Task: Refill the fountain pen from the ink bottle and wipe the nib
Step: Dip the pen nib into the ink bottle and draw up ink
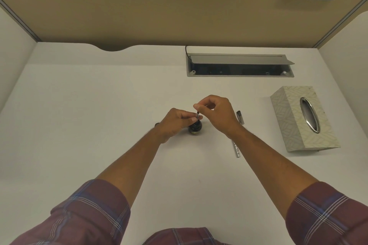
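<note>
I see one dark ink bottle (pixel 195 127) at the middle of the white worktop (pixel 99 105), a thin pen section (pixel 198 116) standing upright in its mouth; its ink level is hidden. My left hand (pixel 175 121) fingers pinch the section low, my right hand (pixel 217 114) fingers pinch its top. One tissue box (pixel 302 119) sits right; two pen parts, a cap (pixel 240 117) and a barrel (pixel 236 148), lie between.

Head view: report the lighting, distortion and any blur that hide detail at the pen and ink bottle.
Head view: soft, even, warm light, faint shadows, no harsh glare on the desk; wide-angle bending bows the partition edges; the ink bottle reads as a dark blob, its mouth hidden; the pen section, pinched between the left hand and right hand, is too small and soft to show the nib.
</note>
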### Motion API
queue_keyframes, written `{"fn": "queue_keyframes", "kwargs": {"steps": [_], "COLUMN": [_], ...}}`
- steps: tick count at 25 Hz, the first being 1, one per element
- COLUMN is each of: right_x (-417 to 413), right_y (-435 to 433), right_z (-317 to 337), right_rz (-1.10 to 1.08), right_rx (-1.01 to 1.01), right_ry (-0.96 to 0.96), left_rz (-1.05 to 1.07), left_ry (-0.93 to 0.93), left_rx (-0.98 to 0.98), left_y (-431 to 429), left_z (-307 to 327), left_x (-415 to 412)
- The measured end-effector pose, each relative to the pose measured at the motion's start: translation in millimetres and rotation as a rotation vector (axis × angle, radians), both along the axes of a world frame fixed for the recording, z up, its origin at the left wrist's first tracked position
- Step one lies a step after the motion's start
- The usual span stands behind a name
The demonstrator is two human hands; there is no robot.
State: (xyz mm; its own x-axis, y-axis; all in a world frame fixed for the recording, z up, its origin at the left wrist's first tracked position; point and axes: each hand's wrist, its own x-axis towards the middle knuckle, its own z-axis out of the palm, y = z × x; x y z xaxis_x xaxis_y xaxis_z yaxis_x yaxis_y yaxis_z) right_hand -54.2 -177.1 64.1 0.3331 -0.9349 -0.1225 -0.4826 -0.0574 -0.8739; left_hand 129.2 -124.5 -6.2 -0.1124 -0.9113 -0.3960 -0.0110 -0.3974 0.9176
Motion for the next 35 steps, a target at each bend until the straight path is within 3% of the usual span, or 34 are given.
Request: {"fn": "queue_keyframes", "kwargs": {"steps": [5,12,35], "right_x": [-3.5,-1.0,-3.7], "right_y": [3.5,0.3,4.5], "right_z": [-3.4,-4.3,-5.0], "right_rz": [0.082,-0.002,0.039], "right_rx": [0.015,0.006,-0.006], "right_ry": [0.033,0.021,0.025], "left_rz": [0.016,0.009,0.008], "left_ry": [0.019,-0.028,-0.011], "left_rx": [0.001,-0.013,0.009], "left_y": [0.9,0.2,1.4], "left_z": [1.7,1.3,1.5], "left_x": [-1.4,-1.1,-1.8]}}
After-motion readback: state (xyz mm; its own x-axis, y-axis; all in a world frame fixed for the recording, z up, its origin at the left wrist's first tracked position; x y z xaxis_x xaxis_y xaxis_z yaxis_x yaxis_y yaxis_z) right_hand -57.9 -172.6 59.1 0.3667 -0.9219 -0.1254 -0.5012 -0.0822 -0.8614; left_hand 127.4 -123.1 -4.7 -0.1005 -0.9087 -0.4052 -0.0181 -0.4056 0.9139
